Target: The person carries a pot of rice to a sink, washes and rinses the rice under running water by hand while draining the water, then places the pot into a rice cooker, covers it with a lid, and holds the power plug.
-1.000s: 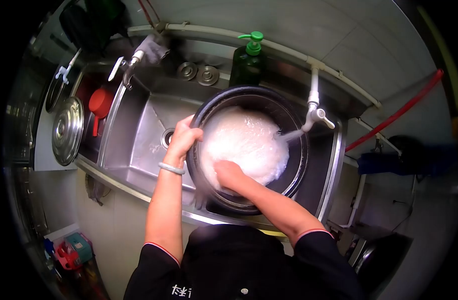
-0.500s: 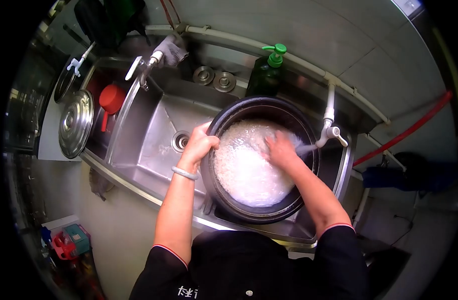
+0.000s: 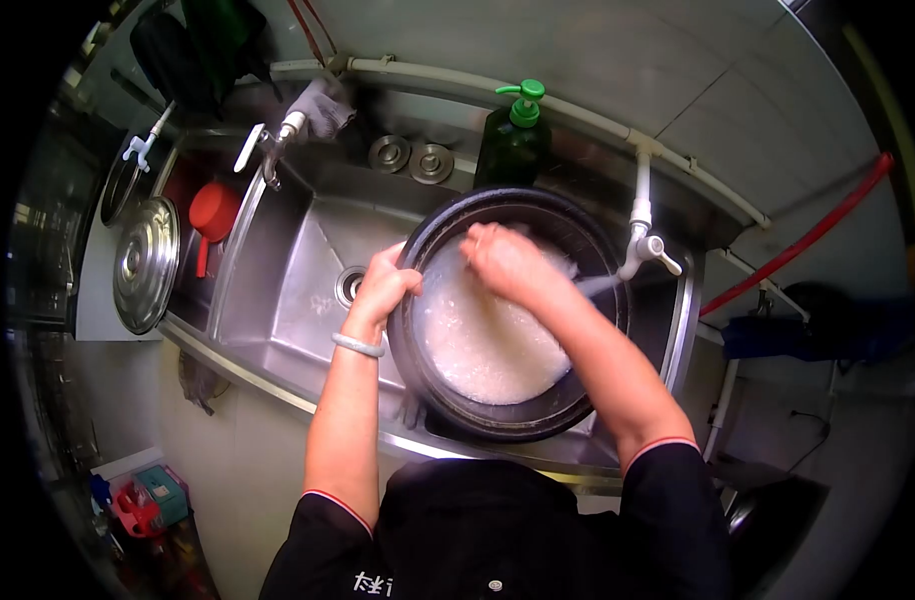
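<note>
A large dark round pot [image 3: 410, 370] rests over the right basin of the sink, with wet rice [image 3: 493, 355] and cloudy water inside. My left hand [image 3: 386, 285] grips its left rim, thumb on top and fingers around the outside. My right hand [image 3: 500, 262] is inside the pot above the rice, near the far left wall. Its fingers are curled together, slightly blurred, and whatever they hold is hidden. Water streams into the pot from a white tap [image 3: 641, 250] on the right, passing behind my right forearm.
The left basin [image 3: 303, 260] has a drain and a metal faucet [image 3: 275, 160] with a grey cloth. A green pump bottle [image 3: 513, 140] and two metal drain strainers [image 3: 410, 158] stand behind. Farther left are a red ladle [image 3: 214, 212] and a metal lid [image 3: 146, 265]. A red hose [image 3: 798, 235] hangs right.
My right hand has moved left and toward the far side of the pot, its fingers now curled. The water looks cloudier, with less bright foam. My left hand keeps its hold on the rim.
</note>
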`<state>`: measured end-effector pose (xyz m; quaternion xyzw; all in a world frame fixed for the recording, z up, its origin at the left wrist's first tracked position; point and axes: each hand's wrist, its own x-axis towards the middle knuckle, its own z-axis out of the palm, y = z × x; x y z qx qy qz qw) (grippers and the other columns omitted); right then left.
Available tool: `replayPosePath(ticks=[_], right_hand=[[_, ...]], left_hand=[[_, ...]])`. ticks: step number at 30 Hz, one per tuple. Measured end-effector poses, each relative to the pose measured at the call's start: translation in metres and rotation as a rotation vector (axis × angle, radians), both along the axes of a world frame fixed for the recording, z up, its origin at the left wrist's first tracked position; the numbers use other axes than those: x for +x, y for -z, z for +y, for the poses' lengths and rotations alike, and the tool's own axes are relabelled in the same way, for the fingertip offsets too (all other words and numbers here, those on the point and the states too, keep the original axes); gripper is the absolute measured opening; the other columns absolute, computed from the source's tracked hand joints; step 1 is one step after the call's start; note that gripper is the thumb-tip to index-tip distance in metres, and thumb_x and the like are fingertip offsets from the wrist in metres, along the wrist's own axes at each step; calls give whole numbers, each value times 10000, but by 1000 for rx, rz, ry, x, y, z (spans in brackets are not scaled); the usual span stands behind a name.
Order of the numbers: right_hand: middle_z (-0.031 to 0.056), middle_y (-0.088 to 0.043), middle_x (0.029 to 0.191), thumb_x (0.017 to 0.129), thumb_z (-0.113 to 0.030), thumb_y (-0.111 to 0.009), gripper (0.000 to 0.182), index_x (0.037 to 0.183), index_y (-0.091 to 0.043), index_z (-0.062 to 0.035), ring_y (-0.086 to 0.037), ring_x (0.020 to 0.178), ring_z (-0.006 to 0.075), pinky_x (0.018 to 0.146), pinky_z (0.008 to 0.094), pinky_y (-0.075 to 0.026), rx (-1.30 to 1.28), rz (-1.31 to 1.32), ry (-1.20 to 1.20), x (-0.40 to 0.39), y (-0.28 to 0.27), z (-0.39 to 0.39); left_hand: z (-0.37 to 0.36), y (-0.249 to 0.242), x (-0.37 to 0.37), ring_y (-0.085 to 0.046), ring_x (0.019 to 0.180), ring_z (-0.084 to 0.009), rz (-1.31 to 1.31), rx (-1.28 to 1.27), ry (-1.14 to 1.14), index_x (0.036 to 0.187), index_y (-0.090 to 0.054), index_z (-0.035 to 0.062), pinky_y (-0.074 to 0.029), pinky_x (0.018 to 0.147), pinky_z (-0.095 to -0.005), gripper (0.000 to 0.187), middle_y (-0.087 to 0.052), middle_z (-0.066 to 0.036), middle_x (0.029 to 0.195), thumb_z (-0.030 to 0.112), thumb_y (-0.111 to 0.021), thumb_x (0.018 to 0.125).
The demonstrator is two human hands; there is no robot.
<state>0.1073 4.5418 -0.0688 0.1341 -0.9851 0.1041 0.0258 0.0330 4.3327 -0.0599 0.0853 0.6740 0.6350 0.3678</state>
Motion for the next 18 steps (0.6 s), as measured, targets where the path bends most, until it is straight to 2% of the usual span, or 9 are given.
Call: replayPosePath(ticks=[1, 3, 4, 7, 8, 12, 14, 16, 18], right_hand=[[127, -637, 959, 832, -117, -545, 170, 936, -671, -69, -653, 929, 285, 770, 381, -550, 80, 22, -21, -13, 2, 18], [143, -651, 1094, 876, -85, -485, 239, 1030, -667, -62, -631, 1043, 317, 878, 422, -526, 42, -146, 128, -13, 27, 49], [166, -642, 1127, 881, -81, -479, 260, 1068, -657, -55, -622, 1067, 333, 908, 431, -516, 36, -322, 235, -4, 32, 58], [255, -588, 1230, 893, -73, -445, 357, 1226, -543, 12, -606, 1104, 373, 955, 447, -489, -10, -336, 466, 42, 80, 76], [286, -602, 1178, 899, -101, -442, 386, 1258, -515, 21, -605, 1089, 408, 947, 465, -487, 38, -415, 508, 57, 74, 70], [282, -646, 1076, 853, -199, -523, 537, 1329, -470, 43, -624, 1045, 418, 928, 472, -493, 127, -861, 416, 107, 72, 37], [289, -637, 1115, 821, -206, -550, 555, 1301, -492, 67, -621, 1063, 403, 950, 455, -493, 107, -980, 224, 118, 58, 4], [306, -597, 1180, 817, -116, -550, 462, 1249, -529, 49, -586, 1130, 400, 972, 438, -485, -24, -993, 128, 115, 34, -32], [288, -599, 1160, 841, -44, -505, 383, 1212, -543, 45, -599, 1091, 399, 956, 436, -494, -100, -791, 19, 112, 48, -60]], left_hand=[[-1, 4, 0, -567, 744, -140, 2, 0, -21, 1067, -651, -32, -471, 667, -253, 495, -636, -35, 844, -52, -536, 586], [-5, 5, -5, -571, 749, -144, 7, -1, -55, 1073, -651, -31, -474, 672, -253, 504, -638, -39, 850, -52, -534, 583], [-7, 5, -5, -575, 756, -147, 7, 27, -58, 1075, -652, -30, -476, 677, -254, 510, -640, -43, 857, -52, -533, 580], [-8, 0, -4, -569, 730, -133, 5, 65, -100, 1066, -656, -32, -471, 645, -249, 490, -633, -34, 840, -56, -529, 593], [-7, -1, -4, -556, 673, -122, -5, 65, -107, 1046, -649, -30, -464, 602, -244, 474, -620, -29, 798, -51, -536, 586], [-6, 5, -4, -515, 597, -103, -1, 76, -106, 1016, -648, -24, -433, 548, -234, 443, -586, -9, 728, -59, -535, 589], [-8, 7, -4, -512, 598, -100, 6, 77, -114, 1014, -649, -25, -432, 551, -232, 441, -584, -6, 726, -63, -533, 590], [-8, 8, -6, -532, 651, -85, 4, 97, -126, 1014, -670, -23, -440, 590, -225, 427, -617, 6, 765, -73, -551, 607], [-11, 10, -8, -535, 659, -84, -10, 110, -111, 1020, -670, -23, -444, 599, -225, 433, -620, 6, 770, -73, -551, 608]])
